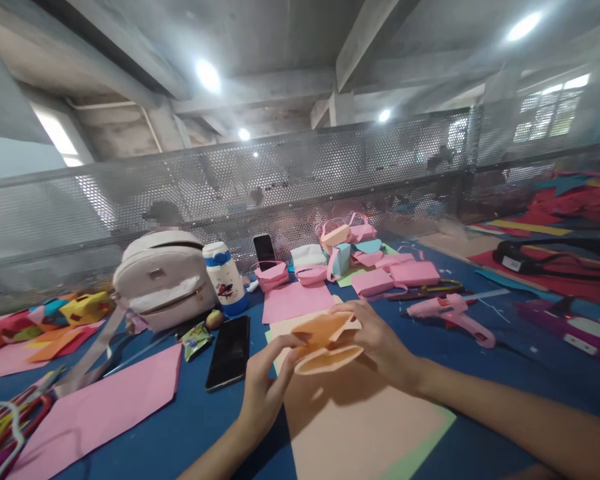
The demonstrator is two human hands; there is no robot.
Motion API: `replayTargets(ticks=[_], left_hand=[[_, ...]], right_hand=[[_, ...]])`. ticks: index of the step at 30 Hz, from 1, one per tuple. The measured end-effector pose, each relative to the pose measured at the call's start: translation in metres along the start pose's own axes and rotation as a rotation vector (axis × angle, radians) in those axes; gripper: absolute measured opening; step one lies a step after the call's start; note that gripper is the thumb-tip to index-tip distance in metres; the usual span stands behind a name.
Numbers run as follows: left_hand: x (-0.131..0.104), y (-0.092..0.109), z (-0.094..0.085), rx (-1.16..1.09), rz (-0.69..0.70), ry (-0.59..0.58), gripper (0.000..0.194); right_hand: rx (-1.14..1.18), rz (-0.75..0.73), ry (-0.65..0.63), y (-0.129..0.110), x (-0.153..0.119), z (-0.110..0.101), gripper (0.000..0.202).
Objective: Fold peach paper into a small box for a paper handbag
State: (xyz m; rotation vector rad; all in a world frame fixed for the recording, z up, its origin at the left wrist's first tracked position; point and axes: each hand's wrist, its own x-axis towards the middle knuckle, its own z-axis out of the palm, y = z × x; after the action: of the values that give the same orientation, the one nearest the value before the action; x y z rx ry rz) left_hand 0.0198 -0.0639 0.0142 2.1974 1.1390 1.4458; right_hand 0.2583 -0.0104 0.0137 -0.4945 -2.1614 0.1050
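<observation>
Pinching the near-left edge of an orange paper pouch between thumb and fingertips of the left hand, raised and bent; gripping its right side with the curled right hand. Cannot see inside its spread folds. Can see, beyond the left fingers, a figure-printed bottle and, left of them, a packet with unreadable lettering.

Pink and peach paper sheets are showing a smooth, matt face; a flat phone is looking glossy (black as glass); the mesh partition is gleaming like metal.
</observation>
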Motion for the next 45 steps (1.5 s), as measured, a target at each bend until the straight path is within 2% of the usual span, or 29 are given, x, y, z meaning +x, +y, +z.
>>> replayTargets(ticks=[5, 7, 12, 18, 21, 23, 29, 32, 34, 37, 39, 41, 45], left_hand=[[0.002, -0.004, -0.002, 0.033, 0.230, -0.211, 0.052], [0.005, -0.007, -0.001, 0.111, 0.321, -0.264, 0.057], [0.009, -0.016, 0.004, 0.387, 0.423, -0.338, 0.029], [0.007, -0.017, 0.005, 0.443, 0.360, -0.322, 0.036], [0.007, -0.019, 0.005, 0.467, 0.339, -0.288, 0.045], [0.007, -0.021, 0.007, 0.457, 0.332, -0.306, 0.051], [0.008, -0.021, 0.007, 0.444, 0.285, -0.356, 0.053], [0.010, -0.016, 0.006, 0.461, 0.280, -0.392, 0.053], [0.011, -0.015, 0.006, 0.475, 0.282, -0.416, 0.051], [0.010, -0.017, 0.010, 0.545, 0.283, -0.438, 0.040], [0.008, -0.019, 0.014, 0.624, 0.290, -0.449, 0.027], [0.006, -0.019, 0.018, 0.706, 0.290, -0.475, 0.021], [0.003, -0.012, 0.025, 0.785, 0.302, -0.534, 0.030]], right_hand=[[0.019, 0.023, -0.038, 0.004, -0.002, 0.001, 0.021], [0.010, 0.041, -0.064, 0.007, -0.002, 0.002, 0.020], [-0.139, 0.072, -0.084, 0.010, -0.004, 0.001, 0.019], [-0.262, 0.066, -0.044, 0.002, -0.005, 0.001, 0.023], [-0.326, 0.103, -0.002, -0.003, -0.005, 0.003, 0.026], [-0.347, 0.117, -0.005, -0.005, -0.005, 0.005, 0.029], [-0.264, 0.065, -0.156, -0.002, -0.002, 0.008, 0.038], [-0.221, 0.118, -0.228, 0.001, -0.001, 0.009, 0.042], [-0.252, 0.176, -0.324, 0.003, -0.002, 0.010, 0.043], [-0.351, 0.235, -0.498, 0.005, -0.001, 0.010, 0.037], [-0.394, 0.252, -0.566, 0.005, -0.001, 0.012, 0.033], [-0.420, 0.241, -0.601, 0.005, -0.001, 0.014, 0.028], [-0.445, 0.188, -0.609, 0.007, -0.007, 0.020, 0.024]])
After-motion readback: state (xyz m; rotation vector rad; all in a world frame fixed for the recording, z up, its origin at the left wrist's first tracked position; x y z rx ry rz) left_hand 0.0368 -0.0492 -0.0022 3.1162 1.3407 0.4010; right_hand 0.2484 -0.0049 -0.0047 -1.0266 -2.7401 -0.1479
